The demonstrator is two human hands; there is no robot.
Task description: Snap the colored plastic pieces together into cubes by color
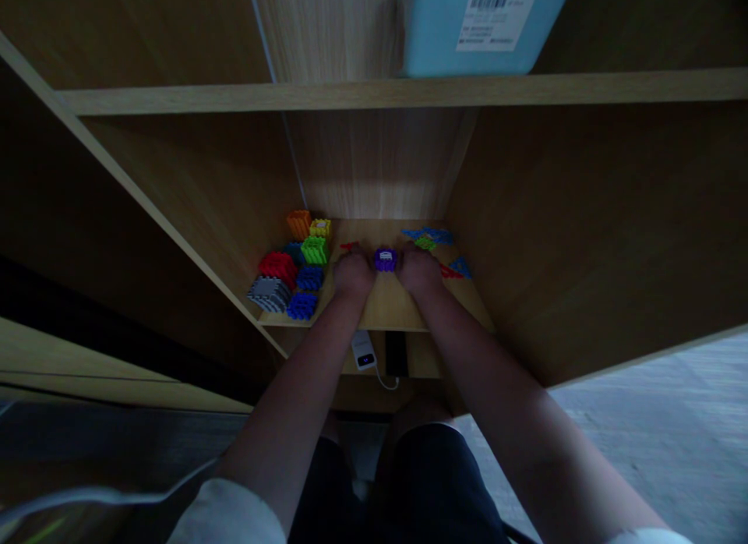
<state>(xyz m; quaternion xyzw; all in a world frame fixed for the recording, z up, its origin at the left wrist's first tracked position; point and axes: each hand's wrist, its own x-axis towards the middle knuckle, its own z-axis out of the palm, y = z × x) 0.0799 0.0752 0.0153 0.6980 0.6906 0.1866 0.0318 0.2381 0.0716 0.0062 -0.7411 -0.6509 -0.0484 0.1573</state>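
Note:
Both my hands reach into a low wooden shelf compartment. My left hand and my right hand press from either side on a small purple toothed cube, fingers curled round it. To the left stand assembled cubes: orange, yellow, green, red, grey and two blue ones. Loose flat pieces lie to the right: blue and green ones, a red one.
A light blue box with a white label sits on the shelf above. Below the shelf edge lie a small white device with a cable and a dark phone-like object. Grey floor spreads to the right.

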